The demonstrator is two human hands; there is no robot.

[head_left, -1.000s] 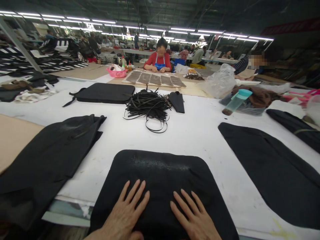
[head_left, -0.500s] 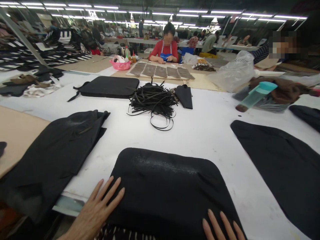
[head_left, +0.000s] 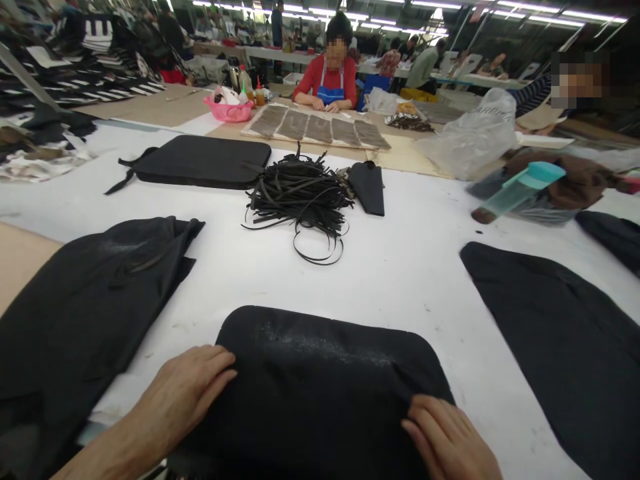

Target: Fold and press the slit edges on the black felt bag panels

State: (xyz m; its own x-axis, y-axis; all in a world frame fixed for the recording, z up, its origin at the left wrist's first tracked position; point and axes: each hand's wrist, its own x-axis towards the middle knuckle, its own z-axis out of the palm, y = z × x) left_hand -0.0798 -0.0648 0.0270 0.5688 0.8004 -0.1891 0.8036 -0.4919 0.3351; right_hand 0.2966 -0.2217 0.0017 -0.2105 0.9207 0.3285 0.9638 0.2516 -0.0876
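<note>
In front of me on the white tabletop lies a black fabric panel [head_left: 315, 393] with rounded far corners and a whitish dusty streak near its far edge. My left hand [head_left: 193, 380] is closed on the panel's left edge, fingers bent together over the cloth. At the right side, my right hand [head_left: 440, 427] pinches the same panel, and a small crease runs from its fingertips. The panel's near edge is out of sight below the frame. Farther off, a tangled heap of thin black strips [head_left: 300, 193] sits beside a black padded panel [head_left: 205, 160] with loose straps.
More black cloth [head_left: 95, 287] lies at the left and another black panel [head_left: 555, 320] at the right. A turquoise-lidded bottle [head_left: 520, 193] lies near a clear plastic bag [head_left: 475, 140]. Across the table sits a person in red [head_left: 320, 77], near a pink basket [head_left: 230, 110].
Both hands lay with fingers spread on the panel; now their fingers have drawn together and curled onto its sides. The view has tipped slightly downward.
</note>
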